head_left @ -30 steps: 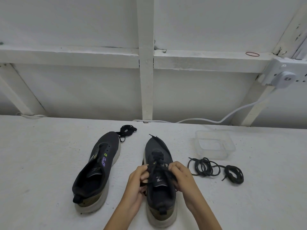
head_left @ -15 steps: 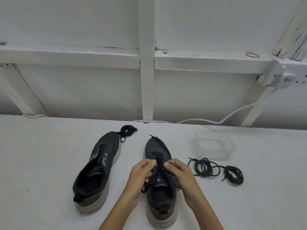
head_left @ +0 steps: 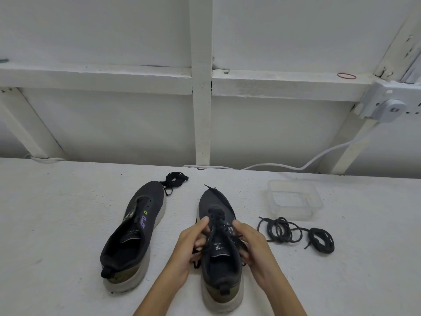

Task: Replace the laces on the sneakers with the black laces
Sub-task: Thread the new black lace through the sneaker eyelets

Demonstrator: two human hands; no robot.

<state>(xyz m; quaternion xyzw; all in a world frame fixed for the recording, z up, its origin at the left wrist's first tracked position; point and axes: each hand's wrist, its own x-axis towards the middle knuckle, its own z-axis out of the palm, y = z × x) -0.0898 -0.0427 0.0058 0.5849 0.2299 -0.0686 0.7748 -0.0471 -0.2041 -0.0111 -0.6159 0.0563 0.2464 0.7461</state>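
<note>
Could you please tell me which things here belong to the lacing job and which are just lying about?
Job: half-laced dark grey sneaker; its black lace, gripped by left hand and right hand; unlaced dark grey sneaker; black lace bundle; coiled dark laces.
Lying about: clear plastic tub; red rubber band; white plug with cable.

Charcoal sneakers (head_left: pixel 150 197), purple logo (head_left: pixel 144 222), perhaps olive heels (head_left: pixel 124 274).
</note>
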